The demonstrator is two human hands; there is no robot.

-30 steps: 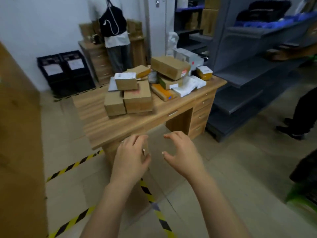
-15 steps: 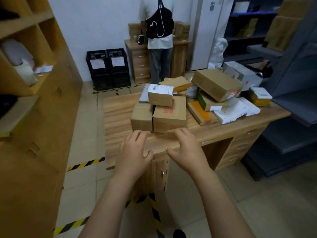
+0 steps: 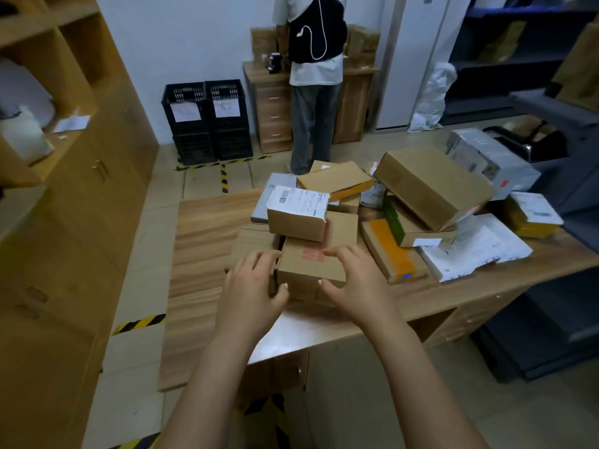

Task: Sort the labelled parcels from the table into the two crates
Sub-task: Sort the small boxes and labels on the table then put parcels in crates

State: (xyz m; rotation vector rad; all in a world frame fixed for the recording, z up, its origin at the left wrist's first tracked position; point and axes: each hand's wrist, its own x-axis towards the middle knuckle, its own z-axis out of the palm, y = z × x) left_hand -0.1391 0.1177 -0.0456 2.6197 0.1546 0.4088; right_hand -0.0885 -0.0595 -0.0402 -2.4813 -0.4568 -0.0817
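Red-print box (image 3: 311,265) sits btwn L hand (image 3: 251,288) & R hand (image 3: 355,283).

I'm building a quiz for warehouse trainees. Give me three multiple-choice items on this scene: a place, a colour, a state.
1. Where is the small cardboard box with the white label? A on the brown cardboard box with red print; B on the floor; C in a crate.
2. What colour is the band on the flat cardboard parcel right of it? A orange; B purple; C pink.
3. How does the large brown cardboard box lie? A flat on the tabletop; B tilted on other parcels; C standing open.
1A, it rests on that box; 2A, the band is orange; 3B, one end rides higher.
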